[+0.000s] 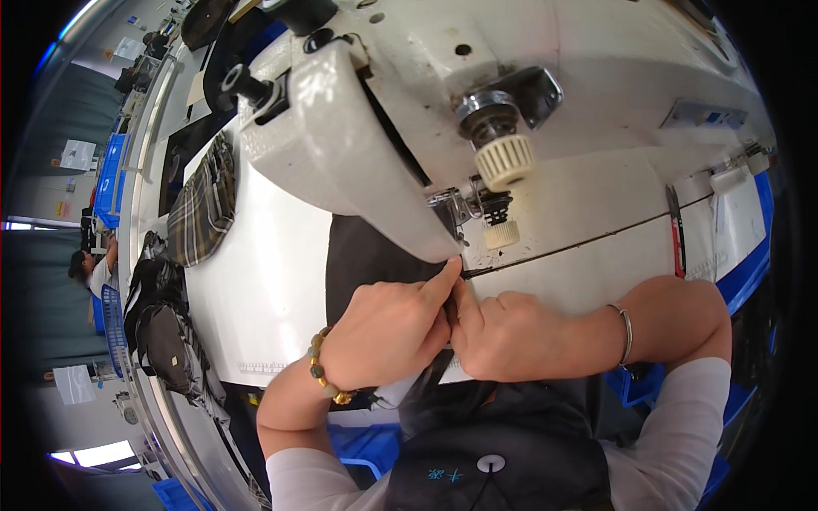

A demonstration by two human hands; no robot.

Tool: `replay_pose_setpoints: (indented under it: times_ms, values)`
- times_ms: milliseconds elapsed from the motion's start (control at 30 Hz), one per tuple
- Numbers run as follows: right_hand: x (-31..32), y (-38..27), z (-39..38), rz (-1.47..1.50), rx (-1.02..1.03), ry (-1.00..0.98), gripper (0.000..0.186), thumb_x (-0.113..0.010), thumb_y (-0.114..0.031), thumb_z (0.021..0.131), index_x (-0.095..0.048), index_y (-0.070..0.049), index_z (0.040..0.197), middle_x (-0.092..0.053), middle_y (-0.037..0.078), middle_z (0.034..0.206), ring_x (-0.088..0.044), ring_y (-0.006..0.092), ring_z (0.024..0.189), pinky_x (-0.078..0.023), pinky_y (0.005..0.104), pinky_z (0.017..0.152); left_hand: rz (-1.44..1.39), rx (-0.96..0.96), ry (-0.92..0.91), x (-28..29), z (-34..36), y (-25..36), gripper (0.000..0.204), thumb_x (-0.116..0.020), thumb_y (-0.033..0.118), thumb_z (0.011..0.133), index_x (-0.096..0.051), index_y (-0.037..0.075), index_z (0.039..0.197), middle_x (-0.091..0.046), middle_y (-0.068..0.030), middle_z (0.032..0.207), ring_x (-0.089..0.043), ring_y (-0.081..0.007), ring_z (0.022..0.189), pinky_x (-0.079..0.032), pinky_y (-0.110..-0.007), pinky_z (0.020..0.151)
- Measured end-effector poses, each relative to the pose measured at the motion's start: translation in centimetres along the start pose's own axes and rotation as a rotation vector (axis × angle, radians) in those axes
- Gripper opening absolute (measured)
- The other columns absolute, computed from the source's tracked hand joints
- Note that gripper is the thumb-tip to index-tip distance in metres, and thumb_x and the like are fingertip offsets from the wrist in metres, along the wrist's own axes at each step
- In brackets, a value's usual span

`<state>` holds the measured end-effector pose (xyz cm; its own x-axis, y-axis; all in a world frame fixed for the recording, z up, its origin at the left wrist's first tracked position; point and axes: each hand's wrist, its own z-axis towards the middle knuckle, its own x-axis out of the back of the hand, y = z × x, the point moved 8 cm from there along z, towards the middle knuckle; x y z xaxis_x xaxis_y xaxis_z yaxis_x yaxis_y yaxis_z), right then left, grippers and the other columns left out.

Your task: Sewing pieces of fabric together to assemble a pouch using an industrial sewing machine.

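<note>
A piece of black fabric (366, 255) lies flat on the white table under the head of a sewing machine (341, 128). My left hand (388, 328) rests on its near part, index finger stretched toward the presser foot area and the other fingers curled at the cloth. Beside it, touching, my right hand (511, 336) has its fingers closed at the fabric's right edge, close to the needle. The machine's head hides the needle tip, and my hands cover the near part of the cloth. A dark strip hangs below them over the table edge.
Plaid fabric pieces (202, 209) lie at the table's left, with a heap of dark cloth (166, 341) beyond the edge. A slim red and black tool (677, 243) sits at the right. Blue bins (111, 179) and a co-worker (94, 268) are at the far left.
</note>
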<state>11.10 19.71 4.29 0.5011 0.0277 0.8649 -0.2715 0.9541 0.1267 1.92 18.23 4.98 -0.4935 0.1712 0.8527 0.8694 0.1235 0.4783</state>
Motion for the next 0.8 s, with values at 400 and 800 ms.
replay_pose_setpoints:
  times_ms: [400,800]
  values:
    - [-1.7,3.6,0.5,0.057,-0.107,-0.034,0.021,-0.064,-0.015,0.065,-0.068,0.003,0.074,-0.07,0.035,0.091,-0.06,0.0155,0.049,-0.043,0.0278,0.04,-0.166,0.044,0.067,0.8,2.4,-3.0,0.02,-0.062,0.014,0.082,-0.061,0.001,0.097,-0.066,-0.019,0.076,-0.063,-0.0421,0.071,-0.051,-0.048,0.062]
    - [0.5,-0.9,-0.2,-0.066,0.024,-0.011,0.032,-0.059,-0.021,0.062,-0.07,0.007,0.075,-0.07,0.034,0.084,-0.054,0.014,0.046,-0.036,0.0247,0.041,0.033,-0.021,-0.041,-0.2,-0.3,0.6,0.065,-0.069,0.01,0.075,-0.054,-0.002,0.137,-0.063,-0.0129,0.073,-0.064,-0.0326,0.067,-0.05,-0.042,0.06]
